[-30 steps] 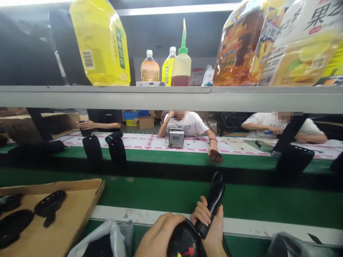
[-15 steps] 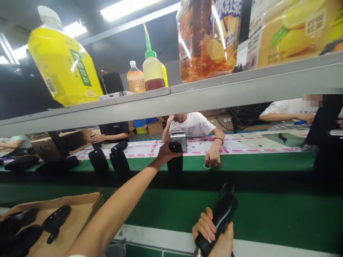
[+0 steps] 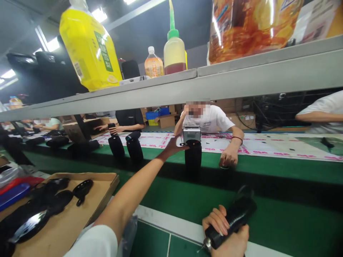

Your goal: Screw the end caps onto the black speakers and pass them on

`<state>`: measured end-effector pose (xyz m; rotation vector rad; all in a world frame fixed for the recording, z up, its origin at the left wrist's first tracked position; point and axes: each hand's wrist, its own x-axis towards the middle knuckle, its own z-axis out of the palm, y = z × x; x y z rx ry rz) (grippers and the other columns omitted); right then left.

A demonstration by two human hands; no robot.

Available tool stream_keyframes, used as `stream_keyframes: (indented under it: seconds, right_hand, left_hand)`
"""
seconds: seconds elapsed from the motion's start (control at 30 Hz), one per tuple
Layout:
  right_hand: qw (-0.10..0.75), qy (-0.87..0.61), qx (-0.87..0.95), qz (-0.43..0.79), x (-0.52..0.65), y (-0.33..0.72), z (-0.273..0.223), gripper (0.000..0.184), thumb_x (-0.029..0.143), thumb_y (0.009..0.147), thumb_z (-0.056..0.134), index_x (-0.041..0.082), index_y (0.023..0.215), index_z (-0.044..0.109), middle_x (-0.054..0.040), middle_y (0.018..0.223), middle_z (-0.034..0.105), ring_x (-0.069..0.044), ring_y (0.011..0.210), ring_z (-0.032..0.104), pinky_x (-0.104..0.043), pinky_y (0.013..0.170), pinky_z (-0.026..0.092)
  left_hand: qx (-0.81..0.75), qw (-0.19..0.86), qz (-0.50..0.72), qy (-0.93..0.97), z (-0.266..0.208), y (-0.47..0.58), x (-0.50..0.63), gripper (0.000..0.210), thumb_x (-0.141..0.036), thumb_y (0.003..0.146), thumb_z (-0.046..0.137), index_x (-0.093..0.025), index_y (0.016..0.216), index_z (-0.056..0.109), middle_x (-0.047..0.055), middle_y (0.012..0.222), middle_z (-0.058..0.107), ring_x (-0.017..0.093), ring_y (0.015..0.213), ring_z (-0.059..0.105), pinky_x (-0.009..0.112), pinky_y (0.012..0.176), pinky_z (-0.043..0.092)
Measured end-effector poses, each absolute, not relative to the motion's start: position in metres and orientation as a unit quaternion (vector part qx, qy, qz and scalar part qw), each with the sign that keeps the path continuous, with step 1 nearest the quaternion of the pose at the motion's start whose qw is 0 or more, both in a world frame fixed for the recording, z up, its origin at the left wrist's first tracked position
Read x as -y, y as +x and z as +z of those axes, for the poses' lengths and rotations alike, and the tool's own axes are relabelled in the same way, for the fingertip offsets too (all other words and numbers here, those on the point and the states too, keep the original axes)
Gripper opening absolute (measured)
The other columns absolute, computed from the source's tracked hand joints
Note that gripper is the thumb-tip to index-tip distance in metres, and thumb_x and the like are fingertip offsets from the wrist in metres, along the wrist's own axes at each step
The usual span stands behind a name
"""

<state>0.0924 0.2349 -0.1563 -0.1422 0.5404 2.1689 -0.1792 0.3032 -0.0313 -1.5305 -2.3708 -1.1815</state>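
Just beside left fingers (image 3: 179, 148), black casing (image 3: 193, 160), upright

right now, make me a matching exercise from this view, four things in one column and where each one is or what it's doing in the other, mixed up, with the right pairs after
Column one
1. left hand
2. right hand
3. large yellow bottle
4. cardboard tray

Column two
A. standing on the grey shelf
B. holding black parts
C. at the top of an upright black cylinder
D. wrapped around a black handheld tool

Pairs: 1-C, 2-D, 3-A, 4-B
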Motion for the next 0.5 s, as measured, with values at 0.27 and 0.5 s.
stream_keyframes:
  seconds: [0.27, 0.5]
  right_hand:
    - [0.432, -0.067, -0.238, 0.867, -0.229, 0.088, -0.154, 0.044, 0.054, 0.096, 0.046, 0.013, 0.080, 0.045, 0.0053, 0.059, 0.028, -0.007, 0.040, 0.029, -0.017, 0.038, 0.027]
    - [0.454, -0.067, -0.223, 0.860, -0.234, 0.085, -0.163, 0.057, 0.065, 0.098, 0.045, 0.011, 0.081, 0.046, 0.0044, 0.059, 0.027, -0.005, 0.044, 0.024, -0.014, 0.042, 0.022]
  left_hand:
    - [0.876, 0.159, -0.356, -0.286, 0.008, -0.267, -0.180, 0.037, -0.033, 0.093, 0.059, -0.016, 0.125, 0.054, 0.010, 0.127, 0.057, 0.025, 0.109, 0.059, 0.046, 0.091, 0.052]
    - [0.873, 0.153, -0.332, -0.322, 0.002, -0.242, -0.169, 0.035, -0.034, 0.093, 0.059, -0.016, 0.123, 0.056, 0.009, 0.124, 0.059, 0.023, 0.105, 0.061, 0.044, 0.088, 0.054]
